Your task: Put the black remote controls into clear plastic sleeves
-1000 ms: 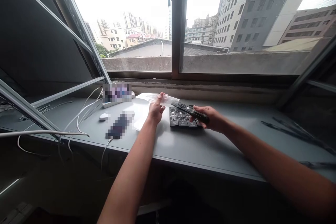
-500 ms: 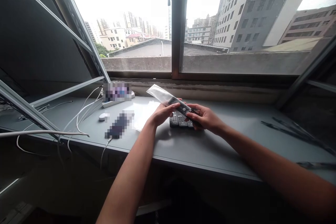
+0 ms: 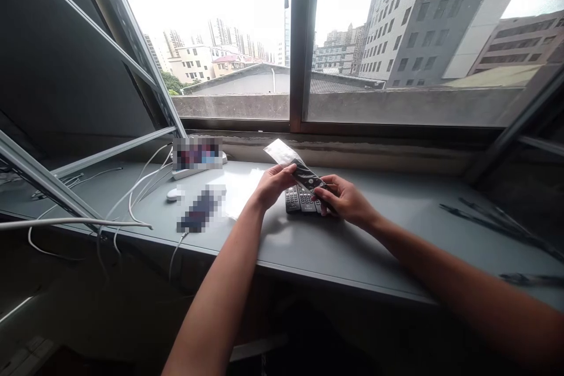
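Compared with one second ago, when only the remote's tip meets the bag's mouth, the remote (image 3: 304, 176) now lies largely inside the clear bag (image 3: 277, 151), so the bagging appears well advanced. The left hand (image 3: 270, 185) pinches bag and remote near the upper end; the right hand (image 3: 346, 197) grips the lower end, above other remotes (image 3: 304, 202) on the table (image 3: 374, 258). Fingers hide the mouth; full coverage cannot be confirmed.

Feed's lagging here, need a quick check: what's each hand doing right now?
Left hand: closed, holding the plastic sleeve with the remote inside.
Right hand: closed, holding the near end of that sleeved remote.
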Action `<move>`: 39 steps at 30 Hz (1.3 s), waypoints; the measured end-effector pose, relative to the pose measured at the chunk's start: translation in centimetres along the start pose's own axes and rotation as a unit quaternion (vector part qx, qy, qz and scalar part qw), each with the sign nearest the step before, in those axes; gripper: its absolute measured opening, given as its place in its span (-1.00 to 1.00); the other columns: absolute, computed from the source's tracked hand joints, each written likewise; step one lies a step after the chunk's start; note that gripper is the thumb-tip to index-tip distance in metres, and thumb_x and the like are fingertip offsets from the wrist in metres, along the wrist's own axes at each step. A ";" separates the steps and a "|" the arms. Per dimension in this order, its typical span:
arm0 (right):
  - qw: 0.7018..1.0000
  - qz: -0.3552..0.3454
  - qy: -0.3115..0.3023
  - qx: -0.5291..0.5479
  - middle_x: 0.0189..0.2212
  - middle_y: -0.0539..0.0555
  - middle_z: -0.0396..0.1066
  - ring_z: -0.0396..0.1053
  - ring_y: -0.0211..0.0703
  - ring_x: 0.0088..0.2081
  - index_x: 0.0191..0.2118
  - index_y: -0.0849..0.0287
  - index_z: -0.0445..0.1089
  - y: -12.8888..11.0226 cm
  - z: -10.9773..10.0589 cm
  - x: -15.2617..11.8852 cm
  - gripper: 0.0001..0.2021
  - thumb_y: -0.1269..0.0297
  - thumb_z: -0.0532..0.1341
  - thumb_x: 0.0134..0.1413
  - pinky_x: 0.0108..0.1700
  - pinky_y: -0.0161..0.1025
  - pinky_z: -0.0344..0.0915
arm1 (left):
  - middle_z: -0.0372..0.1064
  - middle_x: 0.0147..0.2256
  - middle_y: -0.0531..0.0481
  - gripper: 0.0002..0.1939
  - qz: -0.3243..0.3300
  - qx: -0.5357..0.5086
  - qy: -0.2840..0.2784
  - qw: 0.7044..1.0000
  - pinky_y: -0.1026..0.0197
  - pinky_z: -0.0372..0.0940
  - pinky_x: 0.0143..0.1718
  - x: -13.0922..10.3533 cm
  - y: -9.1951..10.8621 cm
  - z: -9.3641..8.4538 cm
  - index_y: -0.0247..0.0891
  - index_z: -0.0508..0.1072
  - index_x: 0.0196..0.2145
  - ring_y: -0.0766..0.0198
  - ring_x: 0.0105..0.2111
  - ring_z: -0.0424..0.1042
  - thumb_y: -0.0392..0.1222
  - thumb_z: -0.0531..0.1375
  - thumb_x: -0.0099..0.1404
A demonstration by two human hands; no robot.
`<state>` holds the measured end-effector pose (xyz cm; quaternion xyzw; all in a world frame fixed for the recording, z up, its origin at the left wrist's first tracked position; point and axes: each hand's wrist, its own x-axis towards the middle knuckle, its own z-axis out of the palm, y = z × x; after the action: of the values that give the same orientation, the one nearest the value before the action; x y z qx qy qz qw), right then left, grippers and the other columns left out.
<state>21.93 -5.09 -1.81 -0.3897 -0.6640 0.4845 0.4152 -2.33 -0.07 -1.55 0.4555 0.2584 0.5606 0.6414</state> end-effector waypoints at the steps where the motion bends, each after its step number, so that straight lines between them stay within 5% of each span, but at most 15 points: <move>1: 1.000 -0.002 -0.002 0.000 -0.24 0.12 0.67 0.55 -0.13 -0.44 0.12 0.11 0.44 0.0 0.1 0.0 -0.50 -0.12 0.45 0.28 -0.58 -0.33 0.28 | 0.67 -0.12 -0.25 -0.59 -0.001 -0.003 0.008 1.000 0.06 0.48 0.06 0.1 0.0 0.0 -0.35 0.72 -0.09 0.08 -0.13 0.67 -0.07 0.60 0.19; 5: 0.999 -0.022 -0.009 0.041 -0.12 0.18 0.67 0.64 0.01 -0.28 0.18 0.12 0.44 -0.3 0.2 0.0 -0.42 -0.06 0.51 0.20 -0.54 -0.28 0.35 | 0.68 -0.14 -0.17 -0.59 0.038 -0.053 0.095 0.993 0.12 0.51 -0.01 0.6 0.2 -0.2 -0.32 0.71 -0.07 0.17 -0.18 0.66 -0.14 0.61 0.16; 9: 0.998 0.012 0.004 0.067 -0.26 0.15 0.69 0.54 -0.14 -0.44 0.11 0.18 0.49 -0.5 -0.1 0.2 -0.48 0.01 0.53 0.17 -0.45 -0.22 0.44 | 0.67 -0.13 -0.10 -0.58 0.067 -0.089 0.136 0.984 0.14 0.51 0.03 1.1 0.1 -0.5 -0.27 0.69 -0.05 0.21 -0.14 0.65 -0.18 0.62 0.15; 13: 0.994 0.024 0.038 0.098 -0.22 0.16 0.71 0.58 -0.13 -0.43 0.13 0.17 0.45 -0.5 -0.2 0.2 -0.45 0.06 0.57 0.13 -0.37 -0.18 0.55 | 0.67 -0.09 -0.17 -0.61 0.028 -0.041 0.055 0.997 0.09 0.47 0.13 0.5 -0.4 -0.3 -0.30 0.70 -0.09 0.15 -0.09 0.65 -0.17 0.62 0.16; 18: 0.992 0.019 0.053 0.113 -0.14 0.22 0.71 0.70 0.11 -0.15 0.18 0.15 0.47 -0.7 0.0 0.0 -0.40 0.10 0.60 0.11 -0.36 -0.16 0.64 | 0.66 -0.03 -0.27 -0.62 -0.031 0.007 -0.041 0.999 0.00 0.42 0.23 -0.3 -0.5 0.3 -0.35 0.70 -0.10 0.04 -0.01 0.65 -0.21 0.62 0.16; 25: 0.992 -0.016 0.032 0.124 -0.08 0.22 0.68 0.70 0.16 -0.07 0.06 0.15 0.53 -0.7 0.4 -0.1 -0.50 0.04 0.60 0.10 -0.26 -0.05 0.73 | 0.65 -0.13 -0.17 -0.64 0.021 -0.055 0.079 0.995 0.11 0.48 0.02 0.5 0.1 0.1 -0.31 0.64 -0.09 0.19 -0.18 0.64 -0.16 0.58 0.22; 29: 0.992 -0.047 -0.024 0.114 -0.01 0.19 0.67 0.66 0.08 -0.06 0.18 0.11 0.51 -0.6 0.4 0.0 -0.41 0.10 0.60 0.07 -0.11 0.02 0.71 | 0.65 -0.15 -0.18 -0.66 0.042 -0.063 0.105 0.992 0.12 0.49 0.00 0.7 0.1 0.0 -0.33 0.63 -0.11 0.18 -0.18 0.65 -0.18 0.57 0.22; 34: 0.995 -0.060 -0.018 0.079 -0.08 0.14 0.69 0.60 -0.10 -0.31 0.21 0.11 0.51 0.1 -0.2 0.2 -0.37 0.15 0.62 0.03 -0.33 -0.17 0.59 | 0.66 -0.06 -0.27 -0.61 0.003 -0.017 0.013 1.000 0.10 0.48 0.08 0.1 -0.5 0.5 -0.35 0.69 -0.07 0.10 -0.09 0.66 -0.12 0.58 0.22; 39: 0.996 -0.079 0.005 0.050 0.01 0.17 0.69 0.64 0.03 -0.10 0.16 0.07 0.56 0.4 -0.5 0.2 -0.38 0.11 0.65 -0.02 -0.28 -0.20 0.55 | 0.65 0.03 -0.34 -0.60 -0.048 0.032 -0.084 0.995 0.01 0.44 0.20 -0.7 -0.8 1.1 -0.34 0.71 -0.02 -0.02 0.02 0.65 -0.08 0.57 0.26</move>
<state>22.35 -4.69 -2.09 -0.3175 -0.6656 0.4811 0.4741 -1.17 -1.07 -1.91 0.5080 0.2432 0.4803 0.6724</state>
